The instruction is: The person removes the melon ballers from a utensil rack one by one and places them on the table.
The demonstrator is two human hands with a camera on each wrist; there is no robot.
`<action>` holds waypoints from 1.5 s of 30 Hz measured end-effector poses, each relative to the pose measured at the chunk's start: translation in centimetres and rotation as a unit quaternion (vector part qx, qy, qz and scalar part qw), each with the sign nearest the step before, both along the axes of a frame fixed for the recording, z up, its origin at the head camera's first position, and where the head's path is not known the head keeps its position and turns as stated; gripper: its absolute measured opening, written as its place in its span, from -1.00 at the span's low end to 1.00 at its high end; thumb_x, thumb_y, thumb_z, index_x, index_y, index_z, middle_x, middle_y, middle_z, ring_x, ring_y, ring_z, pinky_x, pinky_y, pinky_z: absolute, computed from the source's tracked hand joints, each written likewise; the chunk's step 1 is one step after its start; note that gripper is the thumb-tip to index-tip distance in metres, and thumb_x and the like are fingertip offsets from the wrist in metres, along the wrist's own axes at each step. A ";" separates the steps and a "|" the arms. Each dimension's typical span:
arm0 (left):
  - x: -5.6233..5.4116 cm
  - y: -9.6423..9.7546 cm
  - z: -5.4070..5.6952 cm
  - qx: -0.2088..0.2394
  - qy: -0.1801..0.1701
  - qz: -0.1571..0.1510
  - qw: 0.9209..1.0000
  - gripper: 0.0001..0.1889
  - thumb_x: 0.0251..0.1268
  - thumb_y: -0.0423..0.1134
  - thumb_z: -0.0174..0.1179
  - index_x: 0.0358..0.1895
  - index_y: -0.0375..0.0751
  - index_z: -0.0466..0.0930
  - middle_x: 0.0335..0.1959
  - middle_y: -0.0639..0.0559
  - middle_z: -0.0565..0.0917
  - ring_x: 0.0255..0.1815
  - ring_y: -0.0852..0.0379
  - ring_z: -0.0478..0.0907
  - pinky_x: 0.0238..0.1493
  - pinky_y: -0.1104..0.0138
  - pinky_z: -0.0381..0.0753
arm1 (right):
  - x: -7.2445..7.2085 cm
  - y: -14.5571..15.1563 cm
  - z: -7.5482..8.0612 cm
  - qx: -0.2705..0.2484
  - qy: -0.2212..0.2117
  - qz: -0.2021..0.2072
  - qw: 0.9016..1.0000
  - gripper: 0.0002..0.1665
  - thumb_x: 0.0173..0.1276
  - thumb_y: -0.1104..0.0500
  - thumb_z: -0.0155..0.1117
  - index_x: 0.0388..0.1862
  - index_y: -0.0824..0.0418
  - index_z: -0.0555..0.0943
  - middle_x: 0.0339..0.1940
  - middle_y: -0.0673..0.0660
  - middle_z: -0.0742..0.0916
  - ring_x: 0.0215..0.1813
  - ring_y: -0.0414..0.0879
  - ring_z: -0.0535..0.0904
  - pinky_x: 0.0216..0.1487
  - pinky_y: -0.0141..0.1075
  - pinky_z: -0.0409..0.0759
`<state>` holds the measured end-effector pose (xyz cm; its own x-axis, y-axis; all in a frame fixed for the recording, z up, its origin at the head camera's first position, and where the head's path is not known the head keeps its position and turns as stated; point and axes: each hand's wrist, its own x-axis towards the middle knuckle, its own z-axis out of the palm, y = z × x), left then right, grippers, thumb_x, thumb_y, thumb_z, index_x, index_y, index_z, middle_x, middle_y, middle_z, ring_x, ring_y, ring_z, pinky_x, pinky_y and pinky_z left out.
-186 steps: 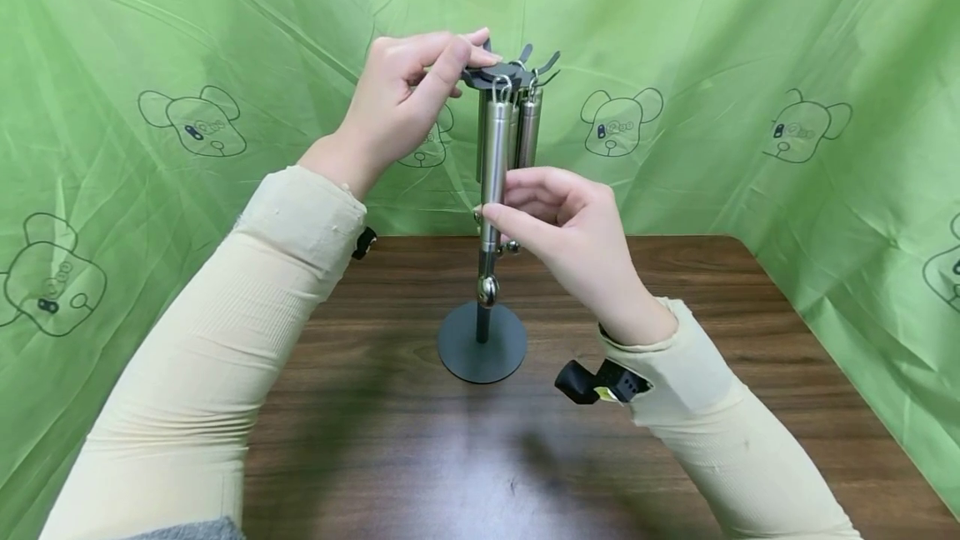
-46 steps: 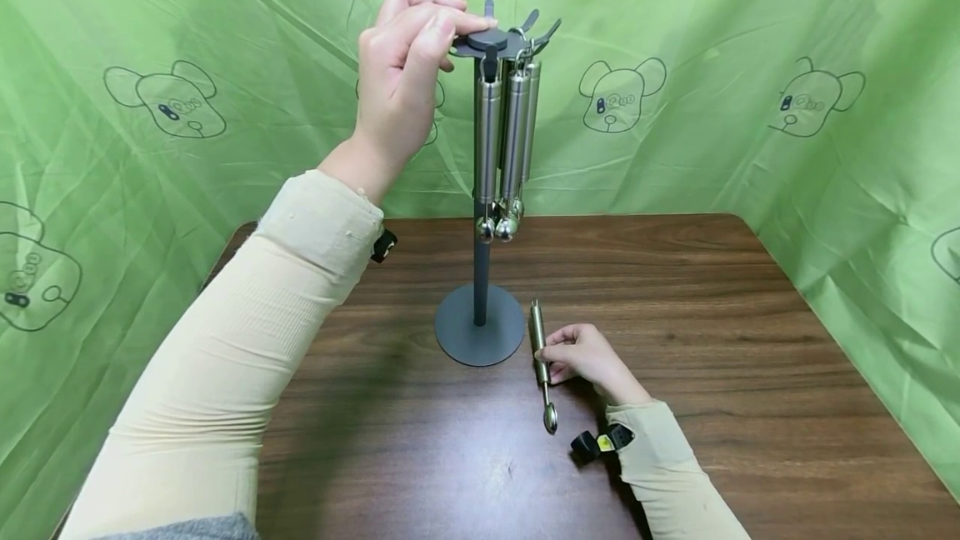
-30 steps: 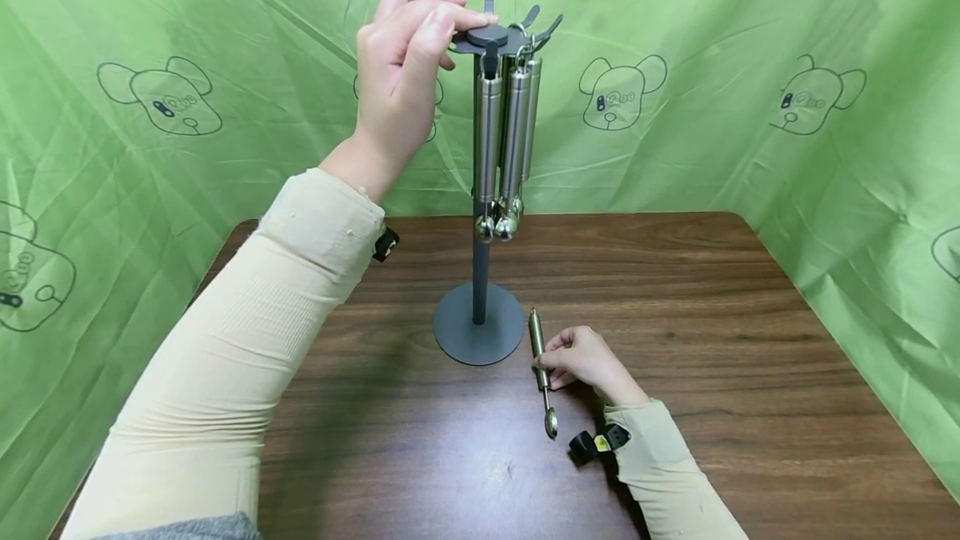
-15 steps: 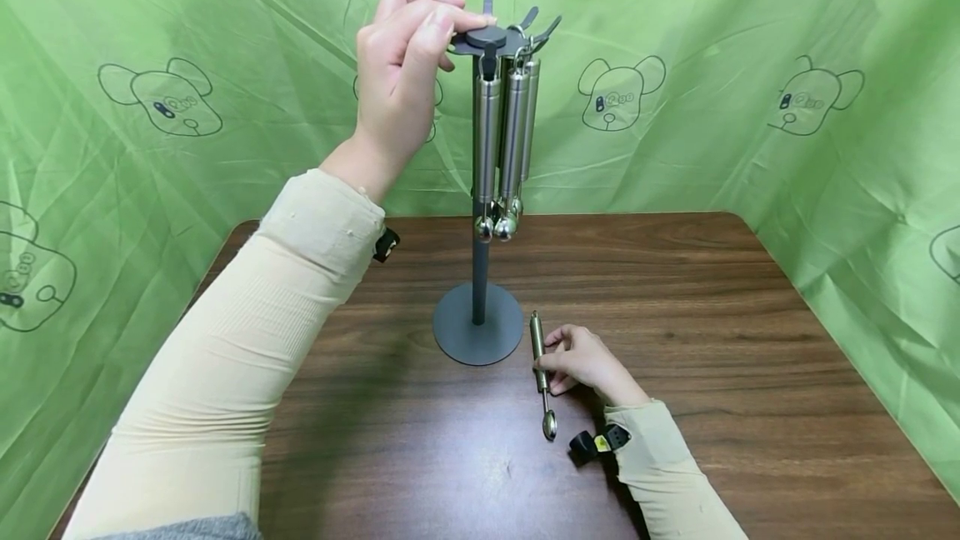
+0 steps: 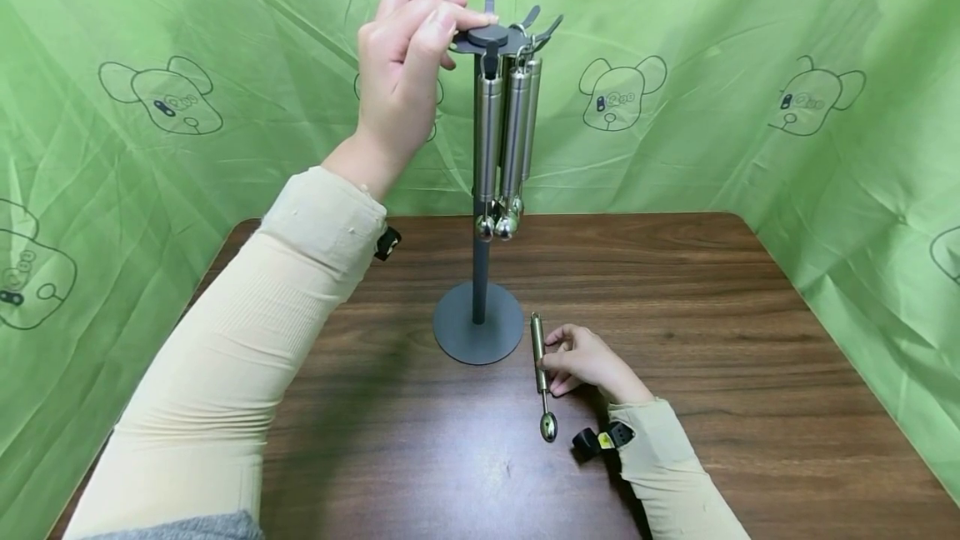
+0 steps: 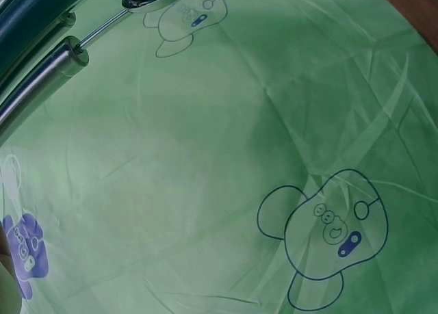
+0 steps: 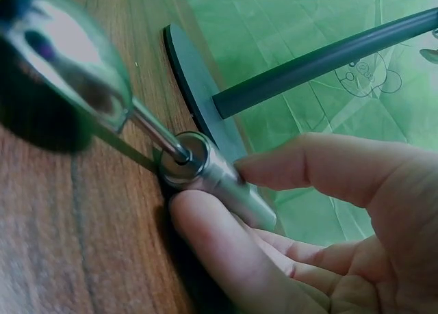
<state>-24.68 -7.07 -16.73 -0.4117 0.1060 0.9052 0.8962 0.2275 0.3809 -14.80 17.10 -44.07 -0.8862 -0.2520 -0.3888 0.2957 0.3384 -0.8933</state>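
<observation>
"What's the right hand (image 5: 588, 363) doing?"
"Pinching the metal utensil (image 5: 538, 344) on the table (image 5: 675, 290), just beside the stand (image 5: 481, 269)."
"And the left hand (image 5: 397, 73)?"
"Unclenched, one finger (image 5: 471, 19) touching the stand's top (image 5: 487, 38)."

sleeves (image 5: 213, 357): cream, part ribbed | cloth (image 5: 187, 527): grey | wrist cameras (image 5: 619, 433): black, yellow patch (image 5: 605, 441) right

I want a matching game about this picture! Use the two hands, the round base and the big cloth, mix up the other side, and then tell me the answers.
Things:
1. Left hand
2. Right hand
3. Round base
4. Cloth

Where or what:
A. Green, with cartoon faces
B. At the handle of the metal utensil
C. Dark grey, on the wooden table
D. At the top of the stand

Right pairs: 1-D, 2-B, 3-C, 4-A
</observation>
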 end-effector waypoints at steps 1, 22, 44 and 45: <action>0.0 0.0 0.0 0.000 0.000 0.000 1.000 -0.58 0.36 -0.31 -0.16 -0.19 -0.33 0.77 -0.19 -0.22 0.74 -0.01 0.37 0.44 -0.29 0.52 0.47 | 0.0 0.0 0.0 0.001 0.000 0.000 1.000 -0.42 0.22 0.32 0.31 0.15 0.53 0.35 -0.47 0.14 0.60 -0.61 -0.13 0.65 -0.50 -0.24 0.72; 0.3 0.1 0.3 -0.016 0.000 -0.019 1.000 -0.59 0.38 -0.26 -0.14 -0.16 -0.32 0.77 -0.17 -0.20 0.75 0.01 0.36 0.44 -0.32 0.50 0.49 | 0.8 1.4 3.7 -0.007 0.061 -0.021 0.998 -0.53 0.40 0.24 0.18 0.12 0.58 0.39 -0.46 0.27 0.70 -0.58 -0.12 0.67 -0.45 -0.20 0.74; 0.4 -1.1 1.1 -0.066 0.004 -0.001 0.998 -0.59 0.38 -0.20 -0.11 -0.17 -0.26 0.78 -0.19 -0.20 0.73 -0.06 0.41 0.45 -0.12 0.45 0.47 | 1.3 -0.2 13.2 -0.002 0.221 -0.002 0.975 -0.61 0.45 0.20 0.19 0.14 0.43 0.54 -0.08 0.39 0.76 -0.15 -0.03 0.77 -0.08 -0.26 0.73; 0.5 -1.2 1.2 -0.071 0.003 0.002 0.998 -0.60 0.37 -0.20 -0.10 -0.18 -0.26 0.79 -0.20 -0.19 0.73 -0.08 0.41 0.45 -0.09 0.44 0.45 | 1.3 -0.3 13.6 -0.004 0.228 -0.001 0.974 -0.61 0.45 0.20 0.19 0.14 0.42 0.54 -0.07 0.39 0.76 -0.14 -0.02 0.77 -0.07 -0.28 0.73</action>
